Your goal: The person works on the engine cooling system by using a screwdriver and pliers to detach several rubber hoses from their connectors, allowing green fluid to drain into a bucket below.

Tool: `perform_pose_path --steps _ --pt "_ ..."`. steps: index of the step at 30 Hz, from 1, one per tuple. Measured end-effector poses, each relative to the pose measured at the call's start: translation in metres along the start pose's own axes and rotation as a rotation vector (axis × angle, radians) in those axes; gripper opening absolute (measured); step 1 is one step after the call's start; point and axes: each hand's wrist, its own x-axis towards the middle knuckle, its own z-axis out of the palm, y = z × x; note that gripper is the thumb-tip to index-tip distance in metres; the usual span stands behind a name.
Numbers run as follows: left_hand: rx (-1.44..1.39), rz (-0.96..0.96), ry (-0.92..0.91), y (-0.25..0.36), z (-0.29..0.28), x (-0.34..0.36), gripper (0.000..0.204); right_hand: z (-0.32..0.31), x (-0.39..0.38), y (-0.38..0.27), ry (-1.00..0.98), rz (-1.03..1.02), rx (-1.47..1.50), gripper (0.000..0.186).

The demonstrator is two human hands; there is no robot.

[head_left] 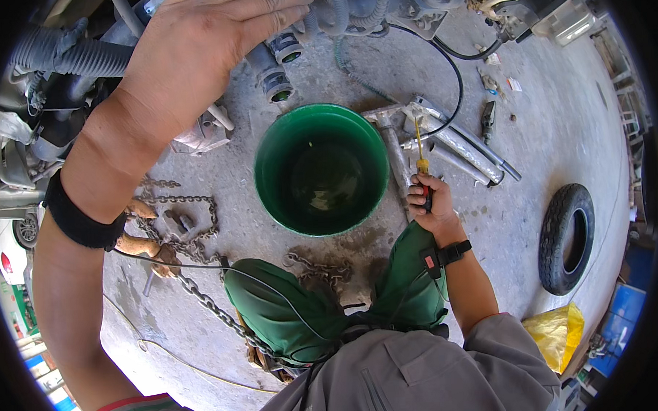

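Note:
My left hand [218,39] reaches up to the vehicle's underside at the top edge. Its fingers stretch out beside a grey corrugated hose [369,8], and part of the hand runs out of view. Below the fingers hang two short pipe ends [270,81] with green inside. My right hand [434,202] is closed around the handle of a screwdriver [422,166], yellow and dark with red, its shaft pointing up. Between my hands on the floor stands a green bucket [262,164], with some liquid at the bottom.
Silver metal tubes [457,143] with a black hose lie right of the bucket. A tyre [548,248] and a yellow bag [558,331] are farther right. Chains [202,300] lie at the left and by my knees. Hoses and vehicle parts [74,58] fill the upper left.

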Motion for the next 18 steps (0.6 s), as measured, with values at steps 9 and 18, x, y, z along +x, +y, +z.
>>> perform_pose_path --steps 9,18 --pt "-0.108 -0.039 -0.096 -0.004 -0.013 0.002 0.053 0.006 -0.003 -0.002 0.03 -0.02 -0.041 0.011" --pt "-0.133 -0.121 0.188 0.0 -0.013 0.003 0.069 -0.001 -0.003 0.002 0.036 -0.023 -0.084 0.012"
